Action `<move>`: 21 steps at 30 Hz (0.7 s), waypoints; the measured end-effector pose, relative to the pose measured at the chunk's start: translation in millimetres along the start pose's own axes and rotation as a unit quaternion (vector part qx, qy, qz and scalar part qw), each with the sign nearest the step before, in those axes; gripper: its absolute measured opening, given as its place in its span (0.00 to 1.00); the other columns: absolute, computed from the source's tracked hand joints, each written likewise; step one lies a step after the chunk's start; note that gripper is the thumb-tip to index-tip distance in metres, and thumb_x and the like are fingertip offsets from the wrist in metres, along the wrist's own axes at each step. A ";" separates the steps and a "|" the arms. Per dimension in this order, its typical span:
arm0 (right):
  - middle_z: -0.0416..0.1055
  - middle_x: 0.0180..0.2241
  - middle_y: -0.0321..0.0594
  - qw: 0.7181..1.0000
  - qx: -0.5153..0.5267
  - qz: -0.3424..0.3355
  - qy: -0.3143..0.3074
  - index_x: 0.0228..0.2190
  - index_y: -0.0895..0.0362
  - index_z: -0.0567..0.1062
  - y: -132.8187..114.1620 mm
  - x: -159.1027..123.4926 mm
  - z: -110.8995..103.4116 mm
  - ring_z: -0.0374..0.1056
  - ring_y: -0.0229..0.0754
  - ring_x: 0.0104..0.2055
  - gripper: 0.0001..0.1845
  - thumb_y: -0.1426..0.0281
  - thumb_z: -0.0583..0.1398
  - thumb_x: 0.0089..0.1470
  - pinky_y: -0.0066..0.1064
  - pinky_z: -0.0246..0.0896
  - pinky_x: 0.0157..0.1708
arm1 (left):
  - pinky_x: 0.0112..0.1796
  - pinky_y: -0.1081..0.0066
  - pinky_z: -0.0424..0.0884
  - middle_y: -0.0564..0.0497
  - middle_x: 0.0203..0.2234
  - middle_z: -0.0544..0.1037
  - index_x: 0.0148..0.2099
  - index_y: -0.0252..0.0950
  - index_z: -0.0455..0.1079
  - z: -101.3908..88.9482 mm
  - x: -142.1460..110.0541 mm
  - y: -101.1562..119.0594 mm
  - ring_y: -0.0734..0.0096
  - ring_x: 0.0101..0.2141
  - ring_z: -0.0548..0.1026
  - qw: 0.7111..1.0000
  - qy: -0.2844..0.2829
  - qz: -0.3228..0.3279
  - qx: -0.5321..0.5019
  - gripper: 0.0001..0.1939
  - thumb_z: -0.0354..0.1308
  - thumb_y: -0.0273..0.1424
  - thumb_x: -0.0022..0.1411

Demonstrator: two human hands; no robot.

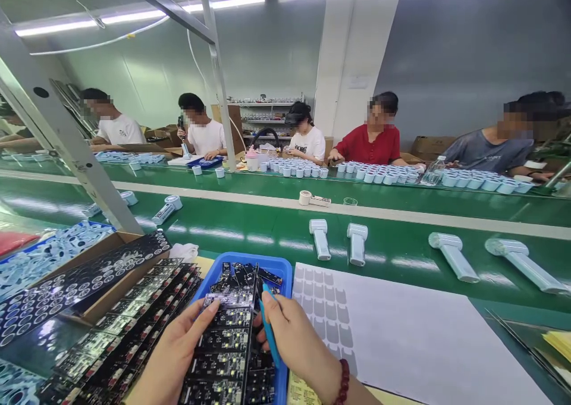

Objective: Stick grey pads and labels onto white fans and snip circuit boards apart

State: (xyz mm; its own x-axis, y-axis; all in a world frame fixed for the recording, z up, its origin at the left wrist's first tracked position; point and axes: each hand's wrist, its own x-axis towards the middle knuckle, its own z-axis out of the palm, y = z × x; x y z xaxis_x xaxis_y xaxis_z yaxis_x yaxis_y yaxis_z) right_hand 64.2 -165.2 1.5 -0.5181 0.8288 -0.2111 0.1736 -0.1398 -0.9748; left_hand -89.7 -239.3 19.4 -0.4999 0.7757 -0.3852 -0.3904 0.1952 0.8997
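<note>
My left hand [181, 339] grips the left edge of a black circuit board panel [225, 339], thumb on top. The panel is made up of several small boards with light-coloured components. My right hand [297, 333] is closed round blue-handled pliers [270, 327], their dark jaws close to the panel's upper right edge. Whether the jaws touch it I cannot tell. Beneath both hands lies a blue tray [286, 268] with loose small circuit boards [243, 272] in it. A red bead bracelet is on my right wrist.
Stacked circuit board panels [129, 322] stand left of the tray, beside a cardboard box [127, 268]. To the right lies a white sheet with grey stickers [328, 304]. Tweezers [517, 333] rest farther right. Light-blue handheld housings [320, 238] lie on the green conveyor belt [392, 244]; several co-workers sit beyond.
</note>
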 end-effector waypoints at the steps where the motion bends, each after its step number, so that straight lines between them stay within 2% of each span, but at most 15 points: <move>1: 0.71 0.27 0.40 1.000 -0.009 -0.008 -0.001 0.25 0.54 0.67 -1.7 -2.9 -1.8 0.68 0.40 0.26 0.36 0.34 0.47 0.54 0.31 0.64 0.26 | 0.39 0.64 0.78 0.47 0.35 0.85 0.41 0.38 0.78 -0.3 0.0 -1.0 0.53 0.41 0.81 1.000 -0.012 -0.016 -0.002 0.20 0.74 0.36 0.44; 4: 0.72 0.28 0.41 0.996 -0.079 -0.034 -0.003 0.25 0.54 0.66 -6.1 -15.0 -6.6 0.69 0.43 0.31 0.34 0.37 0.45 0.58 0.34 0.63 0.34 | 0.35 0.68 0.77 0.50 0.33 0.85 0.43 0.40 0.77 -0.2 -0.6 -2.3 0.57 0.39 0.82 1.000 0.000 -0.015 -0.018 0.23 0.74 0.38 0.43; 8: 0.72 0.32 0.44 0.987 -0.163 -0.002 -0.009 0.27 0.54 0.70 0.8 -28.6 -5.2 0.70 0.48 0.36 0.35 0.38 0.43 0.60 0.35 0.62 0.35 | 0.33 0.73 0.76 0.54 0.31 0.84 0.42 0.41 0.77 0.5 -3.5 -2.5 0.62 0.37 0.82 0.999 0.042 0.009 -0.029 0.24 0.76 0.38 0.41; 12: 0.75 0.34 0.44 0.987 -0.157 0.001 0.031 0.31 0.52 0.75 15.0 -34.9 1.1 0.71 0.51 0.40 0.35 0.38 0.45 0.59 0.36 0.61 0.40 | 0.32 0.74 0.75 0.55 0.32 0.85 0.42 0.41 0.77 0.3 -6.0 -3.1 0.62 0.39 0.81 0.998 0.050 0.007 -0.030 0.23 0.75 0.39 0.41; 14: 0.77 0.38 0.43 0.991 -0.131 -0.006 0.034 0.35 0.50 0.77 18.8 -36.5 2.6 0.71 0.53 0.46 0.33 0.38 0.48 0.58 0.35 0.61 0.43 | 0.32 0.76 0.74 0.56 0.32 0.84 0.41 0.42 0.76 -1.5 -5.7 -3.6 0.64 0.40 0.81 0.997 0.071 0.012 -0.028 0.22 0.75 0.38 0.41; 17: 0.76 0.48 0.42 0.994 -0.099 0.013 0.034 0.44 0.49 0.77 19.4 -38.6 4.1 0.67 0.57 0.56 0.33 0.38 0.51 0.57 0.37 0.62 0.49 | 0.31 0.80 0.73 0.58 0.32 0.84 0.38 0.44 0.76 -5.7 -3.7 -4.7 0.65 0.45 0.79 0.993 0.117 0.021 -0.011 0.22 0.76 0.38 0.39; 19: 0.73 0.54 0.44 0.992 -0.108 0.040 0.052 0.50 0.49 0.76 17.9 -40.4 6.1 0.62 0.61 0.61 0.35 0.38 0.51 0.57 0.41 0.57 0.56 | 0.31 0.79 0.73 0.57 0.32 0.84 0.37 0.44 0.76 -8.3 -2.9 -5.2 0.63 0.49 0.77 0.990 0.137 0.031 0.003 0.22 0.77 0.39 0.38; 21: 0.71 0.56 0.45 0.989 -0.127 0.048 0.065 0.50 0.50 0.76 16.8 -42.1 8.7 0.59 0.63 0.63 0.35 0.39 0.50 0.59 0.45 0.54 0.58 | 0.33 0.77 0.75 0.56 0.32 0.84 0.36 0.44 0.76 -9.9 -3.4 -5.5 0.59 0.51 0.76 0.989 0.144 0.040 0.016 0.22 0.77 0.40 0.37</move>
State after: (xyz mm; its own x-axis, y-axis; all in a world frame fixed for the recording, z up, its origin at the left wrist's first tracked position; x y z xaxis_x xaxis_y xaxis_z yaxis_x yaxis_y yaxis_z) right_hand 81.7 -207.2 -6.6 -0.3804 0.8828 -0.2757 0.4301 -0.0950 -0.8978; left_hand -93.5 -249.0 13.7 -0.7290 0.5882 -0.3502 -0.3179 0.1622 0.9341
